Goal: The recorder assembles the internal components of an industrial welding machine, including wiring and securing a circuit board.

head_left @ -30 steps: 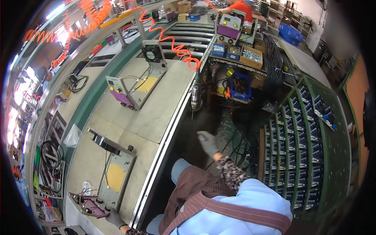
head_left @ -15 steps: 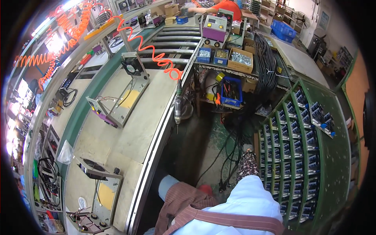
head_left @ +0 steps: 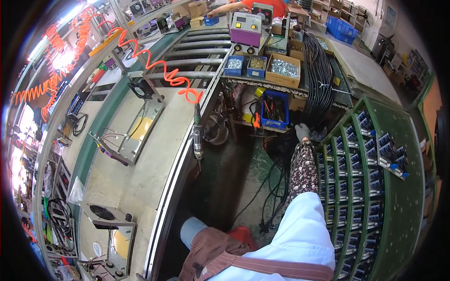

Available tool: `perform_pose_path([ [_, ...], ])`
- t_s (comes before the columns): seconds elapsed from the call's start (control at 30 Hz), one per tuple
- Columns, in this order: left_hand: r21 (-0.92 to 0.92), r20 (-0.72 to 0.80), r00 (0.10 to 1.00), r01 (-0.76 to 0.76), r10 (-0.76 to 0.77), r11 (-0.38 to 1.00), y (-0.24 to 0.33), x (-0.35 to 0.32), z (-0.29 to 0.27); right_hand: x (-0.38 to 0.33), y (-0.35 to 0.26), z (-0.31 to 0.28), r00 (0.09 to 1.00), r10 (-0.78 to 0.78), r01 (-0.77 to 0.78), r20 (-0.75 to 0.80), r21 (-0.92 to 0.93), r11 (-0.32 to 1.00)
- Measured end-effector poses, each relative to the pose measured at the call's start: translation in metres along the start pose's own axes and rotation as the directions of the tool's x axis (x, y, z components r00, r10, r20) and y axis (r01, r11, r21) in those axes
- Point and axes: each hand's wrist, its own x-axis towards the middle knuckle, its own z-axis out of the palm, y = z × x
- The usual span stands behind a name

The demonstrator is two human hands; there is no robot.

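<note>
My right hand (head_left: pixel 302 131), in a grey glove, reaches forward at the end of a flowered sleeve (head_left: pixel 303 164). It is at the lower part of a thick bundle of black cables (head_left: pixel 318 79) that hangs over the shelf edge. The fingers look apart, and no object shows in them. Loose black cables (head_left: pixel 274 187) trail from below the hand to the floor. My left hand is not in view. At the workbench edge, a power screwdriver (head_left: pixel 198 138) hangs from an orange coiled hose (head_left: pixel 157 65).
Open metal frames with fans (head_left: pixel 140 126) (head_left: pixel 110 225) stand on the workbench (head_left: pixel 145 182). Screw boxes (head_left: pixel 283 69) and a purple-fronted machine (head_left: pixel 245 32) are ahead, above a blue tool bin (head_left: pixel 275 110). A green rack (head_left: pixel 393 201) of parts stands on the right. Another person's red sleeve (head_left: pixel 269 6) shows far off.
My right hand has moved forward, from low beside the hanging cables to the bundle near the shelf. The view has shifted, and the bench and screwdriver sit farther left.
</note>
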Motion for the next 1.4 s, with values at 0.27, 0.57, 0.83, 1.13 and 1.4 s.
perform_pose_path([
  [0.27,-0.006,0.032,0.999,-0.035,0.036,0.999,0.002,0.001,-0.017,0.044,-0.027,-0.023,0.967,0.220,-0.200,-0.130,0.156,0.967],
  [0.57,0.061,-0.040,0.998,-0.051,0.053,0.997,-0.018,-0.002,-0.022,0.052,-0.027,-0.035,0.929,0.295,-0.262,-0.221,0.168,0.950],
  [0.83,0.056,0.001,1.000,0.004,-0.004,0.998,-0.002,-0.011,-0.026,0.071,0.001,0.005,0.965,0.247,-0.229,-0.088,0.177,0.957],
  [1.13,0.104,0.017,0.996,0.084,-0.086,0.991,-0.075,0.004,-0.020,0.085,0.013,0.001,0.953,0.248,-0.120,-0.173,0.539,0.834],
  [1.4,0.052,-0.029,0.998,0.058,-0.057,0.997,-0.033,-0.006,-0.023,0.025,-0.037,-0.048,0.947,0.322,-0.199,-0.008,0.770,0.606],
])
